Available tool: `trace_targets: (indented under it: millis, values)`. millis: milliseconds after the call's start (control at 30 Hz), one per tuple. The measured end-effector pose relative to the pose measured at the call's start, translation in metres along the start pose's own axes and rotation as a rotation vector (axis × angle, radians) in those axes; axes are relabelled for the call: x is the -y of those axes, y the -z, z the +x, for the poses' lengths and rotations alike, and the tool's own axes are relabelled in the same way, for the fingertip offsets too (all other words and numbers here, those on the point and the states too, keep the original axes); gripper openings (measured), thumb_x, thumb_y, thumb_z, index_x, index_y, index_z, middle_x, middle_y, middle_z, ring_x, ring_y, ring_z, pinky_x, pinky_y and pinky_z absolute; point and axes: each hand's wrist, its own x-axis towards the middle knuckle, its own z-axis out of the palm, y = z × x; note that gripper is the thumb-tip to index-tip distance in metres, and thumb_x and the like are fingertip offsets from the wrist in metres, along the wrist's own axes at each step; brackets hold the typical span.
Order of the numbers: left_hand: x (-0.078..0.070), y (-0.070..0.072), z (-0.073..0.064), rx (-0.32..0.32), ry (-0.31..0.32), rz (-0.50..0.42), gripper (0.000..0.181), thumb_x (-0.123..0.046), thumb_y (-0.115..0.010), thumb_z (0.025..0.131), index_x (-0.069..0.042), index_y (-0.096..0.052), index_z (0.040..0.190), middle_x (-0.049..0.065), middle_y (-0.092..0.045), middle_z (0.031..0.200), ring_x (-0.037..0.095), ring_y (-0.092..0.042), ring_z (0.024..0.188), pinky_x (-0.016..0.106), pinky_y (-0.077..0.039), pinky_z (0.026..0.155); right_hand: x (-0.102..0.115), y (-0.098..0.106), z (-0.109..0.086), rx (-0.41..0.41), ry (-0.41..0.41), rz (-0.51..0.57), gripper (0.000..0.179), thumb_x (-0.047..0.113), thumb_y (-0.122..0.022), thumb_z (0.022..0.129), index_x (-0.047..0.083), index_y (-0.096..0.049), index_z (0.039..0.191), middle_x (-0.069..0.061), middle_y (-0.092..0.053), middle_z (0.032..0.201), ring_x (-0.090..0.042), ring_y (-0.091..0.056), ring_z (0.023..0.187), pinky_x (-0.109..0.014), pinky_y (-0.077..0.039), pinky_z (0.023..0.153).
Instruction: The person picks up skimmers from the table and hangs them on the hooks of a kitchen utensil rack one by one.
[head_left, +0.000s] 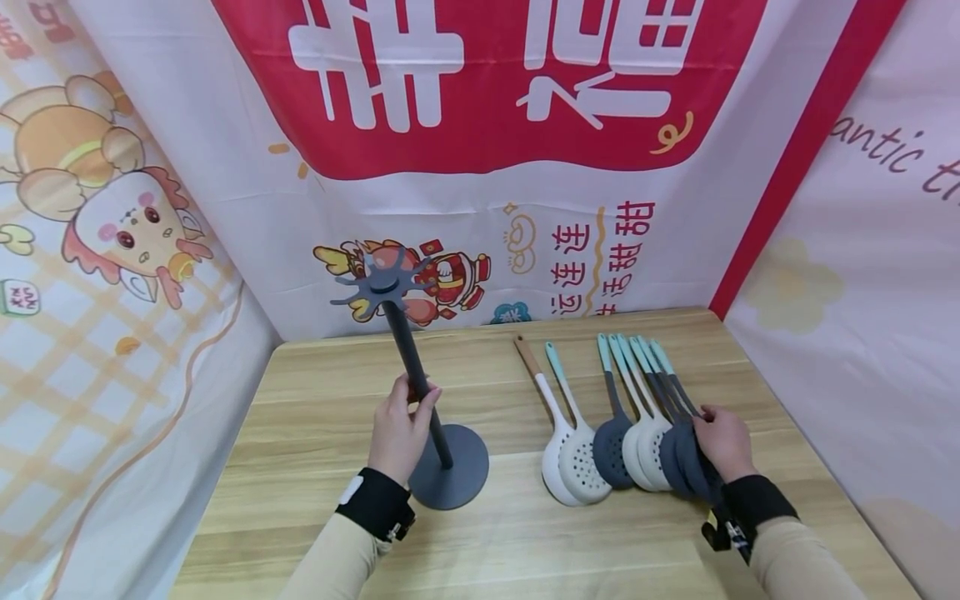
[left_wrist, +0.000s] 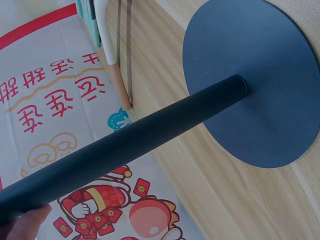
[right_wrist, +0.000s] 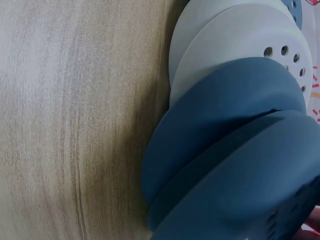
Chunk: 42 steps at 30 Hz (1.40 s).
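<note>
My left hand [head_left: 401, 429] grips the post of a dark grey utensil stand [head_left: 420, 375] with hooks at its top and a round base [left_wrist: 260, 85] on the table. A row of ladles and skimmers lies to its right, mostly with mint handles pointing to the back wall. At the row's right end my right hand [head_left: 722, 437] pinches the outermost dark skimmer [right_wrist: 250, 185] near its neck, its head tilted over another dark round head [right_wrist: 225, 100]. Only fingertips [right_wrist: 312, 222] show in the right wrist view. White skimmers [right_wrist: 240, 40] lie beside them.
At the row's left end are a white ladle [head_left: 555, 467] with a brown handle end and a white skimmer [head_left: 585, 467]. A dark skimmer [head_left: 611, 454] lies mid-row. Printed cloth [head_left: 480, 200] hangs behind the wooden table [head_left: 300, 467] and at its sides.
</note>
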Motion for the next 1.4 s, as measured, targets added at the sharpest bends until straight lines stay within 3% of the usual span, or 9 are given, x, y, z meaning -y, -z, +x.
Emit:
trace_targets:
  millis: [1400]
  values:
    - [0.002, -0.002, -0.002, -0.023, -0.02, -0.005, 0.026, -0.021, -0.064, 0.098, -0.004, -0.057, 0.116, 0.013, -0.07, 0.103, 0.03, -0.071, 0.098, 0.042, -0.063, 0.076, 0.011, 0.002, -0.004, 0.005, -0.056, 0.068, 0.039, 0.006, -0.044, 0.099, -0.017, -0.053, 0.129, -0.039, -0.056, 0.125, -0.052, -0.055, 0.113, -0.058, -0.047, 0.094]
